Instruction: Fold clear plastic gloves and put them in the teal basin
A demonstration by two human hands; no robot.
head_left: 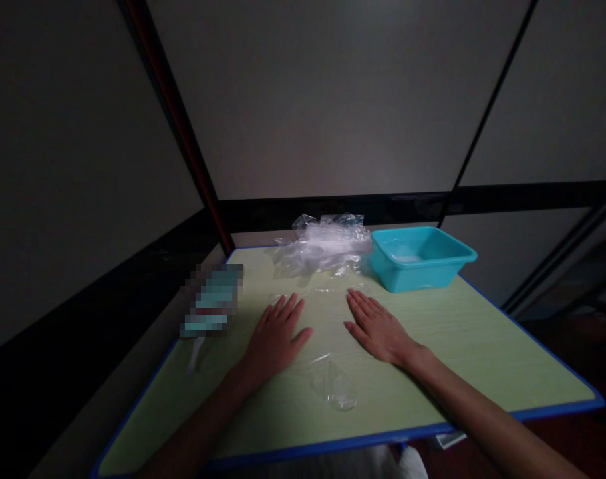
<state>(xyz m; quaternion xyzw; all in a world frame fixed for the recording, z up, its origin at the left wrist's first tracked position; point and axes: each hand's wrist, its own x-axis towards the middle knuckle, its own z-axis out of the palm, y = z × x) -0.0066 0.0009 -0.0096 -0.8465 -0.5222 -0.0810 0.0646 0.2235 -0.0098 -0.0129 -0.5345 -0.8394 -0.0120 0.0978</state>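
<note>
**Both Palms Down, Fingers Loose, Over Clear Film at Ctr. of Surface**

You, seated or standing at the 6 o'clock edge of a pale green surface (pixel 482 362) w/ blue trim, have both bare hands out front, palms down. Your L hand (pixel 275 340) is at the 9 o'clock side of a thin clear plastic film (pixel 338 389); its fingers are released, straight and slightly spread, pointing toward approx. 1 o'clock, thumb out toward 3. Your R hand (pixel 380 332) is at the 3 o'clock side, fingers likewise released, extended and held close tog., pointing toward approx. 11 o'clock, thumb apart and aimed toward 9.

The film is between your hands, mid-surface, w/ a creased, shiny end at 6 o'clock, nearest you. Its exact outline is hard to tell, b/c it's see-through and the light is dim; how far it runs under each palm you can't tell either.

At 12 o'clock, beyond your fingertips, is a crumpled heap of clear plastic (pixel 327 247). Just beside it, at approx. 1 o'clock, stands a turquoise basin (pixel 415 276), upright, open side up. At 10 o'clock, near the L edge, is a pixelated item (pixel 211 303), mostly greenish; details can't be made out. A whitish strip (pixel 195 352) sticks out from it toward 6. Bkgd.: grayish wall panels (pixel 332 100) w/ a dark band (pixel 287 211).
</note>
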